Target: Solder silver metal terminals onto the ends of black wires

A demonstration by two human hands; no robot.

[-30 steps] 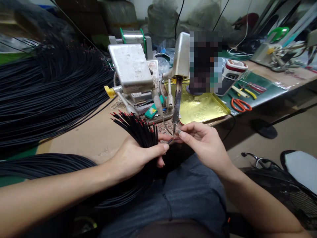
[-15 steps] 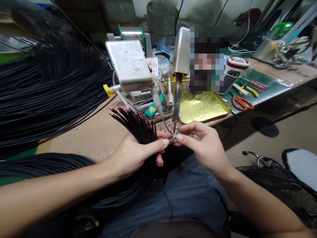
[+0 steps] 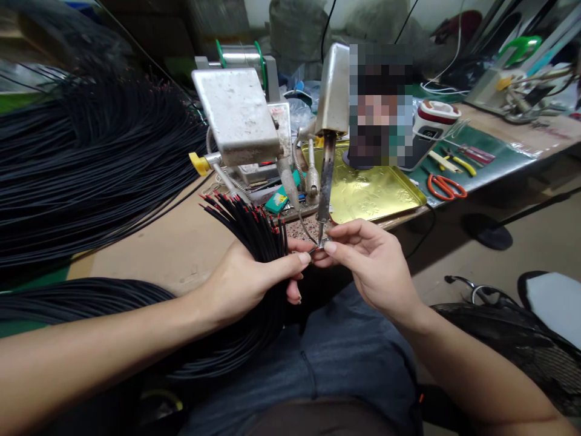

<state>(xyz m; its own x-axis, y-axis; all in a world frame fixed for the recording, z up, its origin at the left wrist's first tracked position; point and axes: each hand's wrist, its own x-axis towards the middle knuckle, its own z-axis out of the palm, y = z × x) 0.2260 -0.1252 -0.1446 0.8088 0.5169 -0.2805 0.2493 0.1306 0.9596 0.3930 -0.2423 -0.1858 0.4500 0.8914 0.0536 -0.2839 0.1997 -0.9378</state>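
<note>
A bundle of black cables [image 3: 254, 227] with red-tipped ends is wrapped in my left hand [image 3: 261, 272]. Between that hand's thumb and finger one cable end reaches toward my right hand [image 3: 374, 260]. My right thumb and fingers pinch a small metal connector [image 3: 324, 243], largely covered by the fingertips. Right above it, the tip of a soldering iron [image 3: 324, 188] points down at the spot where cable and connector meet. A thin feed tube [image 3: 303, 221] of the soldering machine [image 3: 236, 115] curves to the same spot. Whether the tip touches the connector I cannot tell.
More black cables [image 3: 91, 163] are heaped on the left. Behind the iron lies a gold tray [image 3: 372, 197]; red-handled scissors [image 3: 447, 188] and yellow-handled pliers [image 3: 463, 165] are to its right. A solder spool [image 3: 240, 56] stands at the back, a fan [image 3: 508, 345] at the lower right.
Both hands keep their grip and stay nearly in place under the iron. The view has shifted only slightly.
</note>
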